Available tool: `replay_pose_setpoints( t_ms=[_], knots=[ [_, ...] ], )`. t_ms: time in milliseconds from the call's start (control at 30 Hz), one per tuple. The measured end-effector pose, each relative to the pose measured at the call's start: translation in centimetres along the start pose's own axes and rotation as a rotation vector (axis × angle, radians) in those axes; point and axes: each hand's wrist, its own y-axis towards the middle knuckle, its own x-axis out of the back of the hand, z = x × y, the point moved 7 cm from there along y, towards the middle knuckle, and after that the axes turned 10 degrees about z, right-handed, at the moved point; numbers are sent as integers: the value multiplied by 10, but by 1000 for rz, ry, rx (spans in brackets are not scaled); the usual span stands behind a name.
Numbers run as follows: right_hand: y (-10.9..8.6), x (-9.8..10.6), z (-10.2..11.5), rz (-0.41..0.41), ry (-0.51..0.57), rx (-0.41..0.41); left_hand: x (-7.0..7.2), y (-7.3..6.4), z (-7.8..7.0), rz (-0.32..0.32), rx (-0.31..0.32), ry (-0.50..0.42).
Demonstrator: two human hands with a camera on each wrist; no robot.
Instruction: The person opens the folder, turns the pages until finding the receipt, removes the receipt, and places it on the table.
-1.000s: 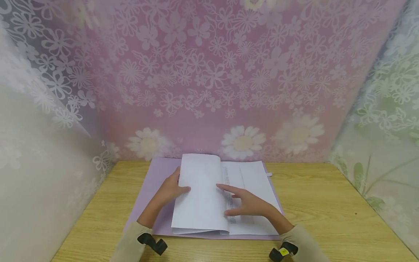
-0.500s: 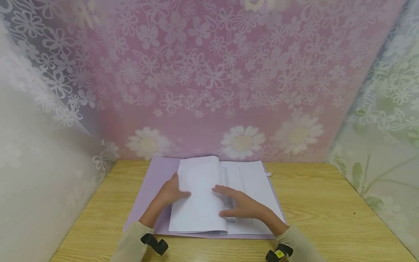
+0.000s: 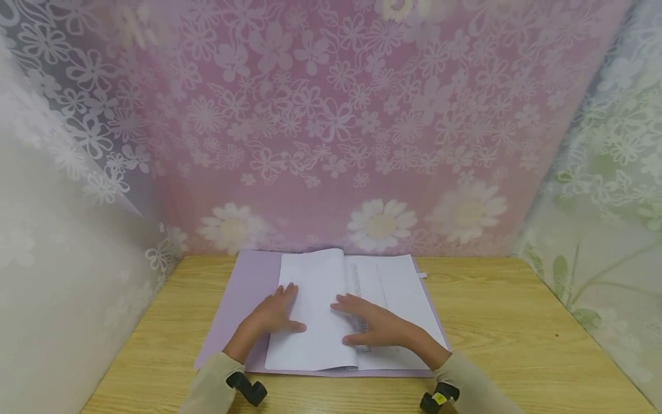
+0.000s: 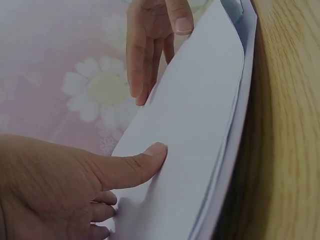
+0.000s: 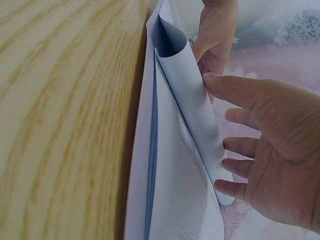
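A lilac folder (image 3: 252, 276) lies spread on the table, bearing a stack of white sheets. One or more turned sheets (image 3: 312, 273) lie blank side up over the left part, with a rounded fold along their right side. To the right shows a sheet with small print (image 3: 405, 287). My left hand (image 3: 274, 315) rests on the left part of the turned sheets, fingers extended and thumb apart. My right hand (image 3: 383, 326) has its thumb (image 5: 232, 90) and fingertips at the rounded fold; its fingers are fairly straight. How firmly they press I cannot tell.
The folder lies on a wood-grain table (image 3: 496, 322), close to the flowered pink backdrop (image 3: 320, 190). A small white tab (image 3: 422, 275) sticks out at the folder's right edge. Black wrist mounts (image 3: 247, 388) are worn over both beige sleeves.
The turned sheets have settled lower and flatter to the left. My left hand has moved from their left edge onto their surface. My right hand has shifted slightly left along with the fold.
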Motion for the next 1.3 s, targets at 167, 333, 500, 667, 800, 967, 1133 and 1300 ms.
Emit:
replay_pose_setpoints(
  t_ms=[167, 333, 500, 667, 800, 967, 1133, 1300],
  knots=[
    [-1, -3, 0, 7, -8, 0, -5, 1, 2, 26, 11, 4],
    [-2, -4, 1, 13, -18, 5, -9, 1, 2, 38, 15, 5],
    [-2, -4, 2, 17, -34, 7, -10, 1, 2, 44, 20, 31],
    [-1, -1, 7, 26, -55, 18, -8, 2, 3, 40, 23, 33],
    [3, 3, 9, 37, -94, 16, -6, 3, 4, 35, 16, 40],
    [8, 8, 9, 56, -100, 15, -3, 5, 6, 33, 18, 57],
    [10, 17, 9, 75, -117, 18, -3, 4, 2, 44, 7, 47],
    [10, 40, 2, 24, -120, -23, -3, 2, 2, 46, 14, 48]
  ],
)
